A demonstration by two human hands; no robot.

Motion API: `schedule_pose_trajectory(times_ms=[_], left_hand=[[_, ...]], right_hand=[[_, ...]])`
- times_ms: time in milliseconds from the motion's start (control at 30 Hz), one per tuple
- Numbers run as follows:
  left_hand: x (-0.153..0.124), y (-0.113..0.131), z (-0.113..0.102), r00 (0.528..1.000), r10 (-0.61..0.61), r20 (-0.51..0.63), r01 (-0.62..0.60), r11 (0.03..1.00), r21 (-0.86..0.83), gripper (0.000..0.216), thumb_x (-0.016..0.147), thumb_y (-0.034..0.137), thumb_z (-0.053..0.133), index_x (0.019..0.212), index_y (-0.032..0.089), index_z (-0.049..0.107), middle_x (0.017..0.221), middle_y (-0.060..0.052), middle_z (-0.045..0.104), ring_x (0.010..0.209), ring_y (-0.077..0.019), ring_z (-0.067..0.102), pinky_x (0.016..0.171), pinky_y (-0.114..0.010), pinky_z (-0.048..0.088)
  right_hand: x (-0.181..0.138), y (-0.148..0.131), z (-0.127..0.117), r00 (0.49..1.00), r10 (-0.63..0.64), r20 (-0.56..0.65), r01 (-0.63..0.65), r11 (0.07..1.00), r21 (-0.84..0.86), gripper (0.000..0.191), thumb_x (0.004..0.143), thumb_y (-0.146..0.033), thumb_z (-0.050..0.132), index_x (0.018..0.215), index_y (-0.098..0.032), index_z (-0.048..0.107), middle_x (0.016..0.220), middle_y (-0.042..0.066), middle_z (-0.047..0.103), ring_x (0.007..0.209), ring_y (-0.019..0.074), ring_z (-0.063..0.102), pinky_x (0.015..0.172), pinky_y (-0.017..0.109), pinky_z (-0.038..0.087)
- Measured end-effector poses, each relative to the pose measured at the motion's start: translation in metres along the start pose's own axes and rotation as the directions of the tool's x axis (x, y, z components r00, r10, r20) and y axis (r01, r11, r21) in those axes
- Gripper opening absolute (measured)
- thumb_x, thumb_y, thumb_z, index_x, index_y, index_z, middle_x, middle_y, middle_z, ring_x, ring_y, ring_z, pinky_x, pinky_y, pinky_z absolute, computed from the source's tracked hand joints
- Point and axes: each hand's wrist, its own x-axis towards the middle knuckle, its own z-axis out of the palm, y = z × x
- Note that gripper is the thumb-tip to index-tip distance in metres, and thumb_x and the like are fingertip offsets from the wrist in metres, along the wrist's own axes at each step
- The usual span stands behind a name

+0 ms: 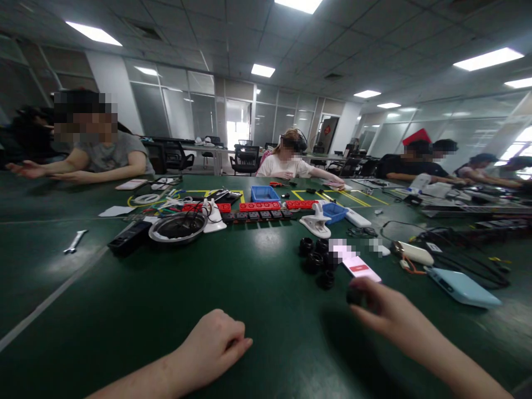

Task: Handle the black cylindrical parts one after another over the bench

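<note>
My right hand (376, 305) is raised over the table at the right, its fingers closed round a small black round part (354, 295) that is blurred. Just beyond it, several black ring-shaped parts (315, 260) stand in a cluster, beside a pink-and-white card (361, 268). My left hand (218, 338) is curled above the green table (266, 288) near the front, thumb against the bent fingers, with nothing visible in it.
Farther back lie a metal bowl (178, 235), red power strips (260, 206), a blue bin (265, 194) and a white clip (318, 221). A wrench (76, 242) lies at left, a light-blue power bank (463, 286) at right. People sit around the table.
</note>
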Motion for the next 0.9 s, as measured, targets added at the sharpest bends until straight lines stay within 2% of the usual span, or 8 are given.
schedule_pose_trajectory(times_ms=[33, 100, 167, 333, 433, 500, 700, 900], left_hand=[[0.000, 0.000, 0.000, 1.000, -0.006, 0.004, 0.006, 1.000, 0.001, 0.031, 0.089, 0.033, 0.043, 0.063, 0.018, 0.054, 0.059, 0.003, 0.054, 0.059, -0.0135, 0.050, 0.062, -0.025, 0.036], [0.000, 0.000, -0.001, 1.000, -0.020, 0.011, 0.020, 1.000, -0.006, 0.030, 0.088, 0.032, 0.044, 0.064, 0.018, 0.054, 0.061, 0.003, 0.054, 0.060, -0.0134, 0.051, 0.062, -0.025, 0.036], [0.000, 0.000, -0.001, 1.000, -0.026, 0.015, 0.026, 0.999, -0.019, 0.029, 0.088, 0.032, 0.043, 0.065, 0.018, 0.055, 0.062, 0.003, 0.055, 0.061, -0.0133, 0.051, 0.063, -0.024, 0.036], [0.000, -0.001, -0.001, 0.999, -0.031, 0.041, 0.032, 0.999, -0.038, 0.029, 0.088, 0.032, 0.045, 0.064, 0.018, 0.054, 0.063, 0.002, 0.055, 0.062, -0.0137, 0.051, 0.062, -0.024, 0.035], [0.002, -0.002, -0.001, 0.998, -0.031, 0.050, 0.034, 0.998, -0.058, 0.028, 0.088, 0.032, 0.044, 0.065, 0.019, 0.055, 0.064, 0.002, 0.056, 0.062, -0.0138, 0.051, 0.061, -0.024, 0.035], [0.003, -0.003, 0.000, 0.998, -0.030, 0.056, 0.034, 0.997, -0.068, 0.028, 0.088, 0.032, 0.044, 0.066, 0.019, 0.055, 0.064, 0.002, 0.056, 0.062, -0.0140, 0.050, 0.060, -0.024, 0.034], [0.003, -0.007, 0.003, 0.997, -0.041, 0.060, 0.046, 0.995, -0.086, 0.028, 0.088, 0.033, 0.043, 0.066, 0.019, 0.055, 0.064, 0.002, 0.056, 0.062, -0.0138, 0.049, 0.058, -0.024, 0.033], [0.003, -0.004, 0.000, 0.999, -0.016, 0.047, 0.018, 0.999, -0.045, 0.028, 0.087, 0.032, 0.045, 0.065, 0.019, 0.054, 0.062, 0.003, 0.055, 0.061, -0.0137, 0.050, 0.060, -0.024, 0.033]], right_hand=[[0.011, 0.003, -0.005, 0.989, -0.009, -0.151, 0.020, 0.997, 0.074, 0.033, 0.067, -0.039, 0.059, 0.096, -0.024, 0.054, 0.088, 0.006, 0.062, 0.071, 0.0233, 0.058, 0.060, 0.033, 0.046], [0.033, 0.006, -0.005, 0.914, -0.015, -0.405, 0.121, 0.964, 0.237, 0.038, 0.066, -0.041, 0.060, 0.095, -0.022, 0.048, 0.092, 0.008, 0.060, 0.078, 0.0244, 0.058, 0.068, 0.035, 0.047], [0.051, 0.006, 0.006, 0.853, 0.018, -0.522, 0.145, 0.952, 0.270, 0.042, 0.066, -0.042, 0.059, 0.099, -0.021, 0.046, 0.095, 0.008, 0.058, 0.083, 0.0246, 0.056, 0.075, 0.038, 0.045], [0.061, 0.017, 0.037, 0.913, 0.023, -0.407, 0.102, 0.954, 0.283, 0.038, 0.068, -0.042, 0.057, 0.097, -0.019, 0.051, 0.092, 0.008, 0.058, 0.082, 0.0241, 0.056, 0.076, 0.038, 0.046], [0.057, 0.021, 0.035, 0.893, 0.070, -0.446, 0.065, 0.958, 0.280, 0.036, 0.068, -0.044, 0.058, 0.093, -0.019, 0.050, 0.090, 0.007, 0.058, 0.079, 0.0230, 0.057, 0.072, 0.036, 0.047], [0.056, 0.020, 0.032, 0.905, 0.066, -0.421, 0.020, 0.980, 0.197, 0.034, 0.067, -0.044, 0.059, 0.091, -0.020, 0.052, 0.090, 0.007, 0.059, 0.080, 0.0242, 0.056, 0.074, 0.037, 0.046], [0.059, 0.017, 0.041, 0.983, -0.051, -0.176, 0.054, 0.998, 0.013, 0.030, 0.068, -0.032, 0.061, 0.096, -0.021, 0.057, 0.097, 0.007, 0.061, 0.089, 0.0254, 0.056, 0.078, 0.038, 0.046], [0.064, 0.022, 0.048, 0.969, -0.130, -0.211, 0.109, 0.988, -0.108, 0.032, 0.077, -0.033, 0.053, 0.104, -0.017, 0.058, 0.101, 0.010, 0.060, 0.096, 0.0264, 0.055, 0.086, 0.041, 0.043]])
